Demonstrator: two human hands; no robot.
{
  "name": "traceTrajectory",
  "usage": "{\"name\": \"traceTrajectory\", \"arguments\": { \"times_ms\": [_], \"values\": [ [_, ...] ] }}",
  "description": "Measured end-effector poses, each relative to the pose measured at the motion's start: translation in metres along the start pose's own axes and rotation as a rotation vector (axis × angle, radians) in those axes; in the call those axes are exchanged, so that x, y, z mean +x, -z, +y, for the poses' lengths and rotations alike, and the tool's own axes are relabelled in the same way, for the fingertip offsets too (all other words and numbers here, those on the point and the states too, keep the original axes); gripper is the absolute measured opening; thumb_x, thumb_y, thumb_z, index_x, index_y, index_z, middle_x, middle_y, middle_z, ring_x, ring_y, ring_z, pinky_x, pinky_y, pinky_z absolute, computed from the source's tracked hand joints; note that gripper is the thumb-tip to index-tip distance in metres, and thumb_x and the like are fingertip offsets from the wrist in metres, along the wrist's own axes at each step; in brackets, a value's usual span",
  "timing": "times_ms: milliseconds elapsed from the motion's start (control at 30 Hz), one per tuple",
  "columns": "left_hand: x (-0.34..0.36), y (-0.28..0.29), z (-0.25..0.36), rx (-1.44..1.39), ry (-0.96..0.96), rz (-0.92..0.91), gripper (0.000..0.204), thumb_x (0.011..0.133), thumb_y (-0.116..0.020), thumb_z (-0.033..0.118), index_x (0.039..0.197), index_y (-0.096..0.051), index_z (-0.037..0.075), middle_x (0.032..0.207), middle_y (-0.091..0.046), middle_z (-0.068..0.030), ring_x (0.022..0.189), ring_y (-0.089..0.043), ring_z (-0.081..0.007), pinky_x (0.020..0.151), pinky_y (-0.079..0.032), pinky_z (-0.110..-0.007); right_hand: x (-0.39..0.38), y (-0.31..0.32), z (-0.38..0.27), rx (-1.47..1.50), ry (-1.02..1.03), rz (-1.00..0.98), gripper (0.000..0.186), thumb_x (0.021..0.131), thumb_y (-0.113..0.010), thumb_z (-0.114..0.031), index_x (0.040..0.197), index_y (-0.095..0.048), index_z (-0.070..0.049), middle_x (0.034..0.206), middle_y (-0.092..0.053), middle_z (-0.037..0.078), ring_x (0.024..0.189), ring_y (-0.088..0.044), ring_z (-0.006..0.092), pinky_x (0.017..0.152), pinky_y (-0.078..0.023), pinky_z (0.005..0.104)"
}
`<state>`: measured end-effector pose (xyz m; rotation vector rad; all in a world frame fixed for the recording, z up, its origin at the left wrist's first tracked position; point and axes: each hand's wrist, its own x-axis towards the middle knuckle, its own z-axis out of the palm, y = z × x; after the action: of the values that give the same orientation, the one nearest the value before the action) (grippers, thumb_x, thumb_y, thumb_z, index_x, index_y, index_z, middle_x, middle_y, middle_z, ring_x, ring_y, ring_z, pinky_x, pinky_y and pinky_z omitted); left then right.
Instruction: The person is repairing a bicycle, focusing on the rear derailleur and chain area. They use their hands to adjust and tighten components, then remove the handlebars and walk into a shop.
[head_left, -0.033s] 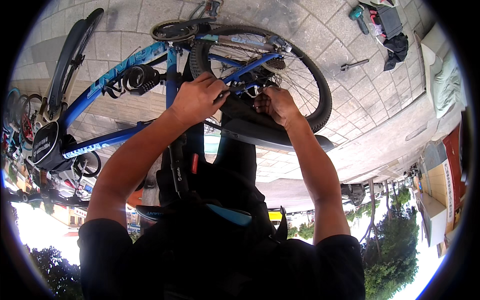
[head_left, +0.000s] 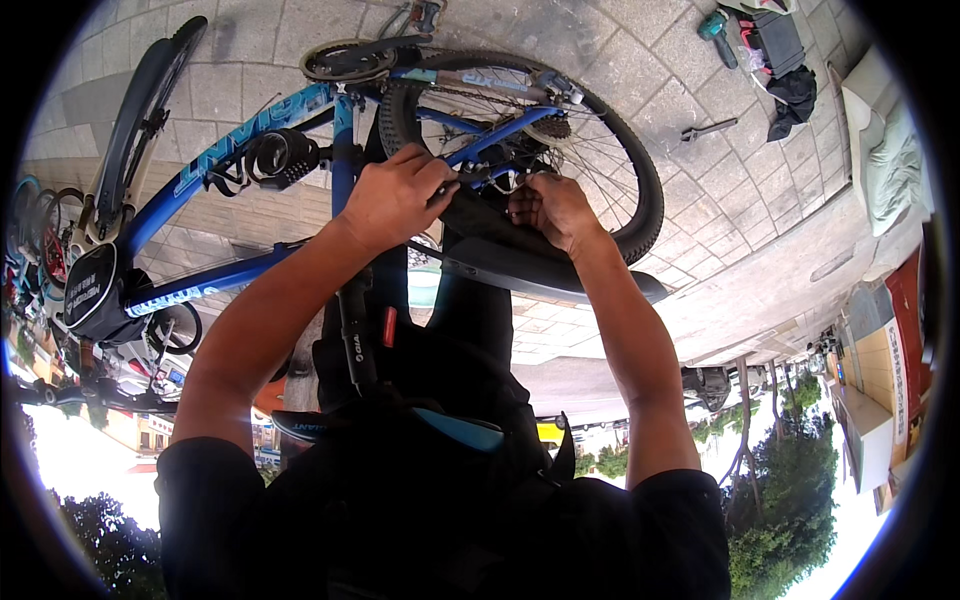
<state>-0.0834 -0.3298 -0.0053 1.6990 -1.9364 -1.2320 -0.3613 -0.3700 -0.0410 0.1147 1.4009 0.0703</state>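
A blue bicycle (head_left: 160, 213) stands in front of me, its rear wheel (head_left: 652, 190) to the right. My left hand (head_left: 395, 202) is closed beside the seat stay (head_left: 500, 137), around a small dark thing mostly hidden by the fingers. Across the tyre from it, my right hand (head_left: 553, 208) has its fingertips pinched together near a thin curved silvery piece (head_left: 508, 188) by the rear brake area. What these fingertips hold is too small to make out. Below both hands runs a black mudguard (head_left: 530, 272). The saddle (head_left: 455, 428) is close to my body.
On the paving at the right lie an adjustable wrench (head_left: 709, 130), a green power drill (head_left: 717, 40) and a black bag (head_left: 793, 103). A coiled lock (head_left: 283, 158) hangs on the frame. A frame bag (head_left: 92, 288) and other bicycles (head_left: 55, 235) are at the left.
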Motion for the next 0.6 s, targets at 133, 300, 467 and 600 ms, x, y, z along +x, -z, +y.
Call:
{"name": "traceTrajectory", "arguments": {
  "times_ms": [133, 300, 467, 600],
  "values": [
    [0.000, -0.001, -0.001, 0.002, -0.009, 0.006, 0.018, 0.083, -0.084, 0.012, 0.093, -0.069, 0.010, 0.088, -0.074, -0.0040, 0.088, -0.072, -0.0255, 0.068, -0.061, -0.035, -0.006, -0.006, -0.006, 0.056, -0.021, 0.008, 0.017, 0.107, -0.051, -0.014, 0.107, -0.061, 0.000, 0.092, -0.070, 0.016, 0.079, -0.070, 0.0283, 0.071, -0.059, 0.0426],
    [0.001, 0.001, 0.000, -0.004, -0.007, 0.007, 0.018, 0.082, -0.084, 0.012, 0.093, -0.069, 0.009, 0.087, -0.074, -0.0041, 0.087, -0.072, -0.0257, 0.067, -0.061, -0.036, -0.001, -0.001, -0.002, 0.029, 0.041, -0.024, 0.015, 0.107, -0.053, -0.014, 0.108, -0.060, -0.001, 0.093, -0.069, 0.016, 0.081, -0.070, 0.0287, 0.073, -0.059, 0.0435],
    [0.001, 0.000, -0.001, 0.004, -0.019, 0.014, 0.018, 0.082, -0.084, 0.012, 0.092, -0.069, 0.010, 0.086, -0.073, -0.0042, 0.086, -0.072, -0.0255, 0.067, -0.061, -0.036, 0.000, 0.002, 0.002, 0.077, 0.021, -0.041, 0.013, 0.106, -0.056, -0.014, 0.109, -0.061, -0.002, 0.096, -0.070, 0.016, 0.087, -0.071, 0.0295, 0.078, -0.060, 0.0444],
    [0.000, 0.000, 0.000, 0.006, -0.014, 0.009, 0.018, 0.082, -0.084, 0.012, 0.093, -0.069, 0.010, 0.086, -0.073, -0.0041, 0.086, -0.072, -0.0254, 0.066, -0.061, -0.036, 0.003, 0.008, -0.003, 0.074, -0.048, -0.058, 0.012, 0.104, -0.060, -0.014, 0.108, -0.062, -0.002, 0.099, -0.070, 0.017, 0.094, -0.070, 0.0302, 0.085, -0.060, 0.0451]
  ]
}}
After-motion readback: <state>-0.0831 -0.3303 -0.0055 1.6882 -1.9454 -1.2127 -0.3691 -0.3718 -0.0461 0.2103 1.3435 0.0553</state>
